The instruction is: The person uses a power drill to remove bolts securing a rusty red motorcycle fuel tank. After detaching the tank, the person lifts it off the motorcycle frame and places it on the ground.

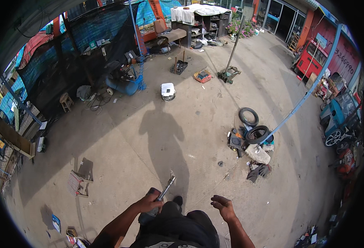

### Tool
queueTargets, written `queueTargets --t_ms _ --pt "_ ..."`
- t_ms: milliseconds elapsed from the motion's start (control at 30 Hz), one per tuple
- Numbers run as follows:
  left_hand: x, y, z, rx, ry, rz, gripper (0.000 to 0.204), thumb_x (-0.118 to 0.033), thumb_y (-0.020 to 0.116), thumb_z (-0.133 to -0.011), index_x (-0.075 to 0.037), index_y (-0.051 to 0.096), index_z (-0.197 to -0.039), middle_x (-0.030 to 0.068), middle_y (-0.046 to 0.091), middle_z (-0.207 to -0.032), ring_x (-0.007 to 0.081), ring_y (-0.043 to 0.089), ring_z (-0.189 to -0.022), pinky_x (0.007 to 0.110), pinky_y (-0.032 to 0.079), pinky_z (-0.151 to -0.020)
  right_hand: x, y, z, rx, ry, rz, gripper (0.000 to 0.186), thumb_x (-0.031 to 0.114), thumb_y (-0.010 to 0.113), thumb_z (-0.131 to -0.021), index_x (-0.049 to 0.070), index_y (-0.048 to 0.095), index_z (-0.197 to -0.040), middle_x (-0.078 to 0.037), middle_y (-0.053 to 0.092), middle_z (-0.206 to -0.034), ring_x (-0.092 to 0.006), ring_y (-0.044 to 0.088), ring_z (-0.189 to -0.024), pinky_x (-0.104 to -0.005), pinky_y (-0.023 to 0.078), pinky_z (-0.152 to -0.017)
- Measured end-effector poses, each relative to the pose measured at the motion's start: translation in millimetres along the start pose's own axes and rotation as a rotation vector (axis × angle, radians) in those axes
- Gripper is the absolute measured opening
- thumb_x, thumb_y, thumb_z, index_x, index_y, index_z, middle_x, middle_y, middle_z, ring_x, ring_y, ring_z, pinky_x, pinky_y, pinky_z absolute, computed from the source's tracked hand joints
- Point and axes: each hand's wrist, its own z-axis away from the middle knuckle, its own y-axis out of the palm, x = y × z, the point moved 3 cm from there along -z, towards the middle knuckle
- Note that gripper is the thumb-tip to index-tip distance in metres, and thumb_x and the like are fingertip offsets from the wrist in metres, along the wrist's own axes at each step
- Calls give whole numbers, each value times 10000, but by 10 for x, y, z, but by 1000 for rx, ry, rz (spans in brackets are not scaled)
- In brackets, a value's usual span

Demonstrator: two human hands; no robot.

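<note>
My left hand [149, 202] is closed around what looks like an impact wrench, mostly covered by the fingers. Its long metal shaft [165, 189] points up and away from me and ends in a socket-like tip. A dark part of the tool's body shows above the hand and a bluish-grey part below it. My right hand [224, 206] is raised in front of my right thigh, fingers stretched forward and slightly apart, with nothing in it. Both hands are above the concrete ground, apart from each other.
Two black tyres [248, 117], a rock [258, 154] and a dark cloth lie around a slanting blue pole [301, 101]. Ahead are a white container [168, 91], a green floor jack [229, 74] and a toolbox [203, 75]. A low folding stool [78, 184] stands left; vehicles line the right.
</note>
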Motion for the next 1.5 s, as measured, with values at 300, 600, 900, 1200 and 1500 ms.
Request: queueTargets --t_ms 300,600,900,1200,1500 --pt "-1511 -555 -2398 187 30 -93 209 -229 557 -931 -31 518 -880 45 600 -717 131 595 -677 302 466 -633 1555 28 -2515 56 -30 -527 428 352 525 -969 -7 579 -1196 -65 655 -904 -113 568 -666 -254 456 -590" --pt "-2958 -1684 -4411 106 -14 -64 188 -214 540 -933 -30 540 -891 47 612 -733 133 594 -710 292 462 -662 3102 -595 -5028 3 -51 -535 293 268 546 -959 0 623 -1047 -93 674 -878 -69 462 -558 -215 361 -480" --pt "-4194 -3158 -5936 -13 92 25 184 -196 547 -911 -23 527 -852 55 596 -702 150 588 -667 301 461 -656 4448 -771 -7311 57 -60 -481 267 242 540 -954 -6 613 -1022 -96 667 -858 -55 413 -537 -207 335 -478" --pt "-5529 -4965 -7613 -17 156 -100 182 -171 551 -895 -5 515 -831 62 587 -669 152 594 -631 307 460 -598 5556 -924 -9692 -78 -100 -520 273 242 546 -956 -16 608 -1016 -99 652 -834 -50 382 -496 -191 281 -429" --pt "-6256 -6446 -8866 -7 62 74 149 -167 548 -912 -31 514 -863 62 612 -681 154 613 -628 301 474 -603 6532 -784 -11682 -6 -20 -528 290 266 548 -959 -11 592 -1032 -78 640 -830 -35 350 -498 -178 273 -431"
